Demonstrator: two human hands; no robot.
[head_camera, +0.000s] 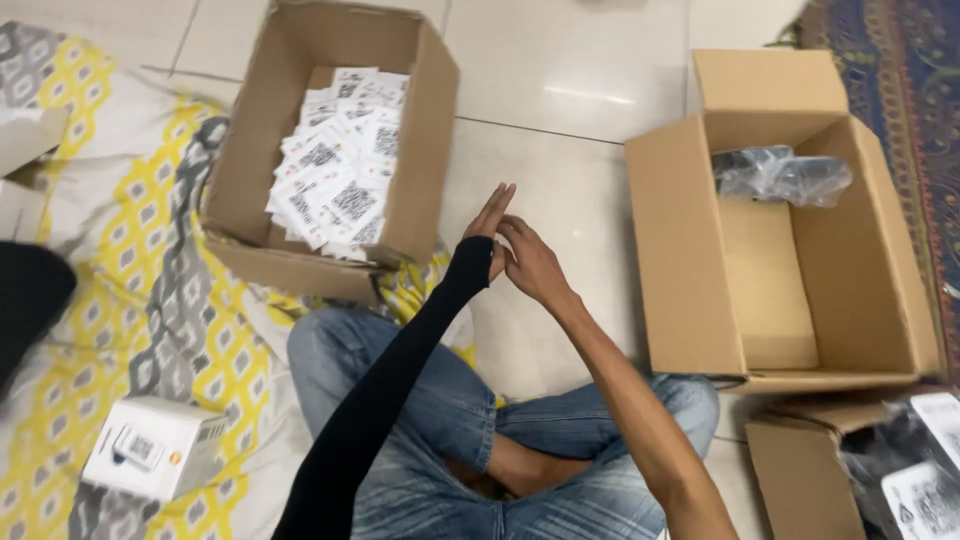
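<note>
White labelled packets (340, 160) fill the left cardboard box (430, 130); a small white box (155, 447) lies lower left; clear-wrapped dark packages (782, 176) sit in the right carton (680, 260).

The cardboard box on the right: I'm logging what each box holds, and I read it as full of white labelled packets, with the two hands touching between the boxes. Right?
Not quite. In the head view the right cardboard box holds only a clear plastic-wrapped dark bundle at its far end. The white labelled packets fill the left cardboard box. The left hand and right hand do touch between the boxes.
</note>
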